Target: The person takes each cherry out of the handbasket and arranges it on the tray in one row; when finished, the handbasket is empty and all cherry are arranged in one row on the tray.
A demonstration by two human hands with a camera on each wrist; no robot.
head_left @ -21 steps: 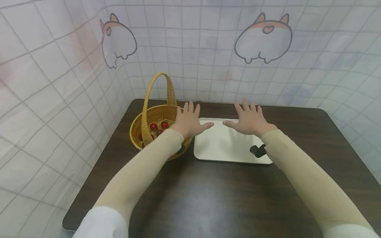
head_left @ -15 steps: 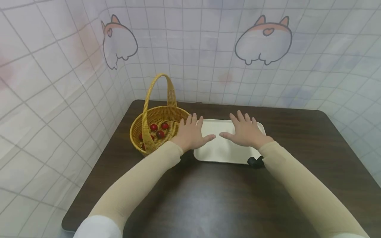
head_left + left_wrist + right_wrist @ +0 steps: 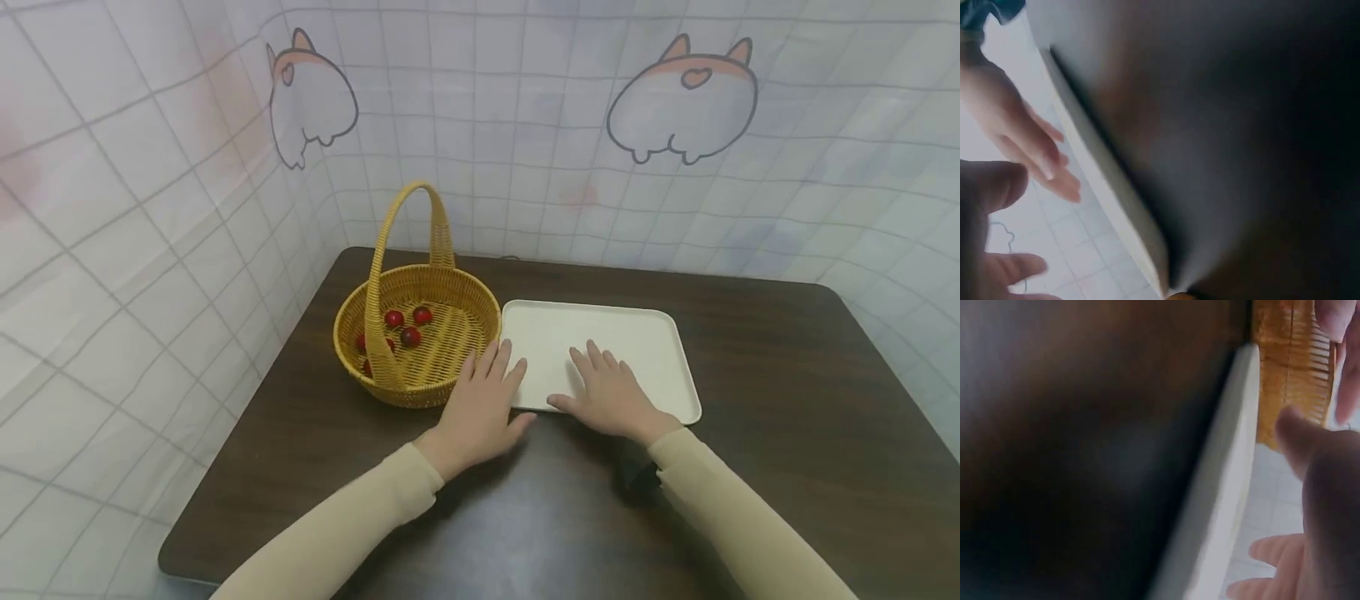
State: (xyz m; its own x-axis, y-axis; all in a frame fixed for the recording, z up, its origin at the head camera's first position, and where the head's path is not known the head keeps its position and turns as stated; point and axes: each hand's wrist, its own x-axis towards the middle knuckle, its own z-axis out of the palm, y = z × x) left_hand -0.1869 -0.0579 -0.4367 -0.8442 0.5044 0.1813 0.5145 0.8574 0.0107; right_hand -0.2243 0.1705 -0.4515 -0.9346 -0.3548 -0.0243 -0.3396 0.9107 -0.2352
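Observation:
My left hand (image 3: pixel 480 412), fingers extended and thumb out to the side, is at the near corner between the yellow wicker basket (image 3: pixel 416 398) and the white tray (image 3: pixel 536 333). My right hand (image 3: pixel 611 396) has its fingers spread and overlaps the tray's front part in the head view. Nothing is held in either hand. Several dark red round fruits (image 3: pixel 410 337) lie in the basket, mostly on its left side; the handle hides parts of some. In the left wrist view the tray's edge (image 3: pixel 1110 187) runs past both hands.
Both containers stand on a dark brown table (image 3: pixel 780 392), the basket left of the tray. A white grid-patterned curtain (image 3: pixel 525 125) hangs behind the table and along its left side. A dark strap piece (image 3: pixel 637 471) shows under my right wrist.
Both hands have drawn back toward me and down, from over the tray's far side to its front edge. The basket and tray have stayed in place; the head view shifted slightly.

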